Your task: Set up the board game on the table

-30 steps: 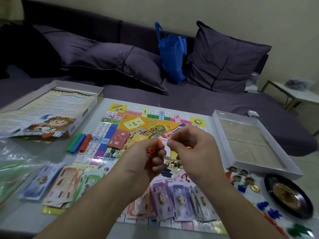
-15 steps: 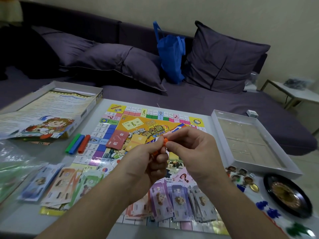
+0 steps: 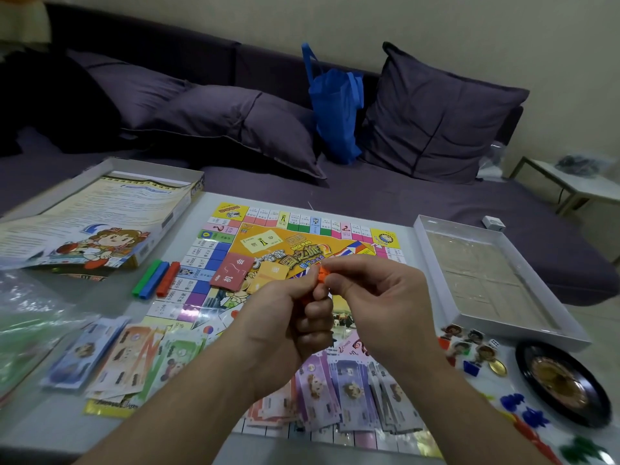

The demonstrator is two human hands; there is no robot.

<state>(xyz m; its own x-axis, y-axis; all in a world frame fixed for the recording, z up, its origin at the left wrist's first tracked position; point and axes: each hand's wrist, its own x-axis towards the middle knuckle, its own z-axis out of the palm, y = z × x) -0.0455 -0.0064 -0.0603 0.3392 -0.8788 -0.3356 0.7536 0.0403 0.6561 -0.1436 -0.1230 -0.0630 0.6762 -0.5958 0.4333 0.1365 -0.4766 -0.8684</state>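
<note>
The colourful game board lies flat in the middle of the table. Above its centre my left hand grips a stack of small orange plastic pieces in a fist. My right hand pinches the top of that orange stack with thumb and forefinger. A red card deck and an orange card deck lie on the board. Purple play money is spread along the board's near edge. Green, blue and red sticks of pieces lie left of the board.
The box lid with the rules sheet lies at the left, the white box base at the right. More banknotes, a plastic bag, a black roulette wheel, pawns and loose coloured pieces surround the board. A sofa stands behind.
My hands came together: the right hand moved left onto the orange stack held in the left hand, and both rose slightly over the board.
</note>
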